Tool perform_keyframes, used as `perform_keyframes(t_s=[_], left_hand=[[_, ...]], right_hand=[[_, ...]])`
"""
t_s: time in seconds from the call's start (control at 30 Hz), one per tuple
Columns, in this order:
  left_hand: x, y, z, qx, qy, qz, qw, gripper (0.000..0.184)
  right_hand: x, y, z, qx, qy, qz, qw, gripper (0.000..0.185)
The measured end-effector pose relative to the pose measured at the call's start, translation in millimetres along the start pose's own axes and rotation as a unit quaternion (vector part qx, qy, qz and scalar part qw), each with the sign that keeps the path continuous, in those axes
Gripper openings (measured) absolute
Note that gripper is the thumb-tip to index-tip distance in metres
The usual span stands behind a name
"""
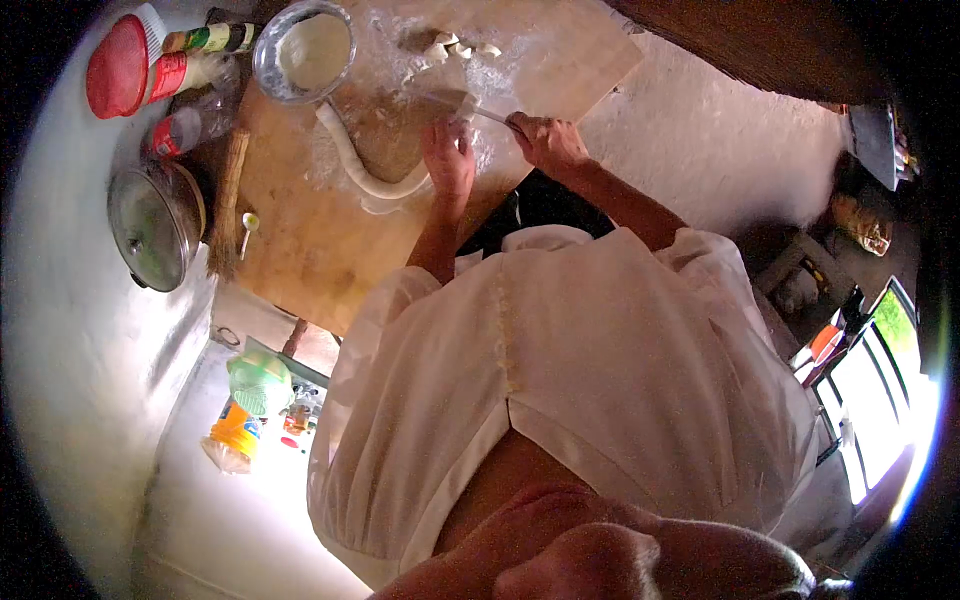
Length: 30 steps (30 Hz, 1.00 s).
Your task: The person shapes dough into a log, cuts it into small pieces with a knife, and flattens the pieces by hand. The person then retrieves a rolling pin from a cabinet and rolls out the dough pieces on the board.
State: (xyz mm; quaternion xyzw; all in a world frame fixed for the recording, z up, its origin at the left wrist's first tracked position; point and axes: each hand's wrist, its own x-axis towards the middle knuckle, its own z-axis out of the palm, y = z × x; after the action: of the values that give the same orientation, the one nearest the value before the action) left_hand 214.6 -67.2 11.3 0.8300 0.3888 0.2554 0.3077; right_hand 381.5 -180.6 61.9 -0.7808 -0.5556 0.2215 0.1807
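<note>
A long rope of pale dough [352, 165] curves across the floured wooden board [300, 215] and runs under my left hand [448, 160]. The fingers of that hand are curled round the rope's end, partly hiding it. My right hand [550, 145] is closed on the handle of a knife [487, 114], whose blade points left and lies just beyond my left fingertips. Small cut pieces of dough [455, 45] sit farther back on the board, amid scattered flour.
A glass bowl [313, 52] with flour or dough stands at the board's back left. Along the left are a red-lidded container [117, 66], jars, a lidded pot [152, 226], a straw brush [232, 200] and a small spoon [250, 222]. A green basket [259, 382] is lower left.
</note>
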Motion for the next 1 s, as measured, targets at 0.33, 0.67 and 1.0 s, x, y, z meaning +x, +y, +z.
perform_keyframes(t_s=[0.33, 0.67, 1.0], left_hand=[[5.7, 4.8, -5.8, 0.009, -0.025, -0.007, 1.0, 0.013], [0.4, -1.8, -2.6, 0.055, 0.001, 0.022, 0.998, 0.025], [9.7, -5.9, -12.2, 0.014, 0.031, -0.092, 0.995, 0.026]], right_hand=[[-1.0, 1.0, 5.8, -0.005, -0.007, 0.005, 1.0, 0.015], [12.4, -19.0, -0.5, -0.043, -0.078, 0.062, 0.994, 0.02], [14.5, -5.9, 5.5, 0.064, 0.01, 0.051, 0.997, 0.017]])
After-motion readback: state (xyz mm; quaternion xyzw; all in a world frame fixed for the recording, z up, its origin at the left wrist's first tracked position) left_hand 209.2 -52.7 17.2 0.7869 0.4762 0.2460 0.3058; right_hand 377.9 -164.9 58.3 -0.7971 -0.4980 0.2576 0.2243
